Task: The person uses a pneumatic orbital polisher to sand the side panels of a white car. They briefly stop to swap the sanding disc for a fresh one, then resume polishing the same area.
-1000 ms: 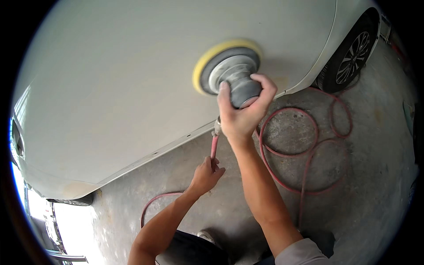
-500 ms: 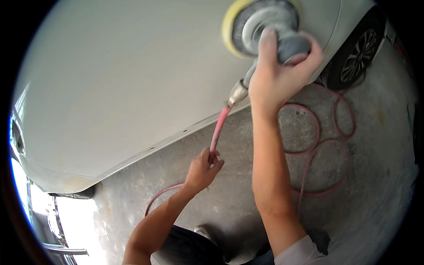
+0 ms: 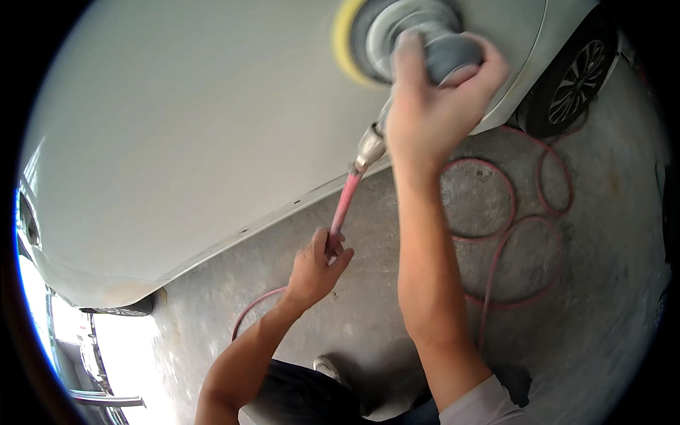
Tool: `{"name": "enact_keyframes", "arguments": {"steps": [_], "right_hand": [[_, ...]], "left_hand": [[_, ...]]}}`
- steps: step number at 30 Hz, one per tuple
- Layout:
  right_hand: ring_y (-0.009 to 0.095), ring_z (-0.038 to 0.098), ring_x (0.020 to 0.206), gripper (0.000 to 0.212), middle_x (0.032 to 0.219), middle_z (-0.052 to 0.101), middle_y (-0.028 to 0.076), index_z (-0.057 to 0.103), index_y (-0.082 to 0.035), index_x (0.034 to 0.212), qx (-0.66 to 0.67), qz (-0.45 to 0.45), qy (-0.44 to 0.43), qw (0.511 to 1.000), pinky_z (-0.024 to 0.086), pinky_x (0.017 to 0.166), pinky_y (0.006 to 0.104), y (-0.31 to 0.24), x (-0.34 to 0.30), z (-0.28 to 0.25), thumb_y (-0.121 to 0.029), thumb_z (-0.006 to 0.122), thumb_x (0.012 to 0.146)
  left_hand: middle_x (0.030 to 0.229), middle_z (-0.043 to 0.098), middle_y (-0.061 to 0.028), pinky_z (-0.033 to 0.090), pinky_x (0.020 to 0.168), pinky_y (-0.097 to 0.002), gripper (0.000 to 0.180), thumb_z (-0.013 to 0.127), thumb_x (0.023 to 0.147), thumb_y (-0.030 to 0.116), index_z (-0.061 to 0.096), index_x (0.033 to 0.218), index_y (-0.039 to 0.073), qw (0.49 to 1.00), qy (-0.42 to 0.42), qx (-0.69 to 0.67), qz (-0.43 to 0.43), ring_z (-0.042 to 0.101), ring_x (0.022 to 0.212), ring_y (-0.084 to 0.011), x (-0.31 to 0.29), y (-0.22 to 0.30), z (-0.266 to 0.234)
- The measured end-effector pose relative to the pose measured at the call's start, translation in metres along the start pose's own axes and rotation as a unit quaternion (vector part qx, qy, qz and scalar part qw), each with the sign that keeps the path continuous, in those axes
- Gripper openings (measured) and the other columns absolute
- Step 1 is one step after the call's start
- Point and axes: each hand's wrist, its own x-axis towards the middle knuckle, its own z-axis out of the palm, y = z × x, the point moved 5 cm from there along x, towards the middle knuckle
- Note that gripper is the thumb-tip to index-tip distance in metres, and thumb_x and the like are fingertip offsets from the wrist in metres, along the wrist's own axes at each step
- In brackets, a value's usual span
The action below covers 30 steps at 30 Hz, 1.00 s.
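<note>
My right hand (image 3: 443,95) is wrapped round a grey air sander (image 3: 453,57) with a round yellow-edged pad. The pad lies at the pale car body panel (image 3: 212,120); whether it presses flat there I cannot tell. From the tool's handle a metal hose coupling (image 3: 370,147) runs down to a pink air hose (image 3: 345,202). My left hand (image 3: 315,269) is closed round that hose a short way below the coupling. Beyond the left hand the hose drops toward the floor, partly hidden by my forearm.
Loops of the pink hose (image 3: 513,205) lie on the grey concrete floor (image 3: 354,312) to the right. A car wheel (image 3: 574,81) stands at the upper right, another tyre (image 3: 134,308) at the lower left. My shoe (image 3: 327,367) shows at the bottom.
The sander and my right hand have moved left and slightly up across the panel. My left hand, still on the hose, has shifted a little left and up too.
</note>
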Motion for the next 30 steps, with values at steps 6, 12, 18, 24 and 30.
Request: {"name": "enact_keyframes", "arguments": {"steps": [6, 12, 18, 24, 30], "right_hand": [[0.028, 0.057, 0.091, 0.062, 0.115, 0.048, 0.018, 0.045, 0.000, 0.121, -0.070, -0.141, -0.078, 0.984, 0.050, 0.080, 0.0390, -0.021, -0.070, 0.000, -0.015, 0.083, 0.074], [0.026, 0.057, 0.076, 0.066, 0.116, 0.046, 0.017, 0.043, 0.000, 0.123, -0.088, 0.007, -0.120, 0.989, 0.052, 0.069, 0.0408, 0.008, -0.078, -0.004, -0.017, 0.084, 0.074], [0.027, 0.060, 0.077, 0.065, 0.117, 0.046, 0.018, 0.043, -0.001, 0.121, -0.129, -0.093, -0.147, 0.976, 0.053, 0.065, 0.0392, -0.003, -0.082, -0.012, -0.018, 0.084, 0.075], [0.025, 0.061, 0.073, 0.065, 0.120, 0.045, 0.017, 0.042, -0.003, 0.122, -0.145, 0.092, -0.181, 0.968, 0.053, 0.058, 0.0370, 0.024, -0.112, -0.021, -0.017, 0.084, 0.074], [0.031, 0.054, 0.099, 0.065, 0.119, 0.047, 0.018, 0.042, 0.001, 0.120, -0.085, -0.037, -0.184, 0.978, 0.046, 0.090, 0.0432, 0.004, -0.108, -0.007, -0.013, 0.085, 0.073]], "left_hand": [[0.083, 0.066, -0.0111, 0.051, 0.069, -0.0388, 0.042, 0.073, 0.087, 0.031, 0.056, 0.104, -0.003, 0.987, -0.121, 0.003, -0.102, 0.066, 0.074, -0.0240, -0.006, -0.049, 0.027], [0.086, 0.065, -0.0127, 0.051, 0.073, -0.0402, 0.043, 0.073, 0.087, 0.032, 0.054, 0.108, -0.001, 0.996, -0.059, 0.037, -0.055, 0.066, 0.080, -0.0264, 0.005, -0.063, 0.027], [0.087, 0.065, -0.0140, 0.051, 0.073, -0.0411, 0.043, 0.073, 0.086, 0.030, 0.053, 0.108, -0.001, 0.990, -0.109, 0.039, -0.080, 0.066, 0.080, -0.0281, 0.001, -0.047, 0.036], [0.094, 0.066, -0.0159, 0.051, 0.075, -0.0422, 0.050, 0.073, 0.087, 0.033, 0.050, 0.111, -0.004, 0.990, -0.125, 0.051, -0.045, 0.067, 0.085, -0.0315, 0.005, -0.045, 0.044], [0.096, 0.065, -0.0155, 0.051, 0.075, -0.0425, 0.049, 0.075, 0.084, 0.026, 0.050, 0.115, -0.003, 0.997, -0.078, 0.012, 0.024, 0.067, 0.088, -0.0324, 0.022, -0.056, 0.043]]}}
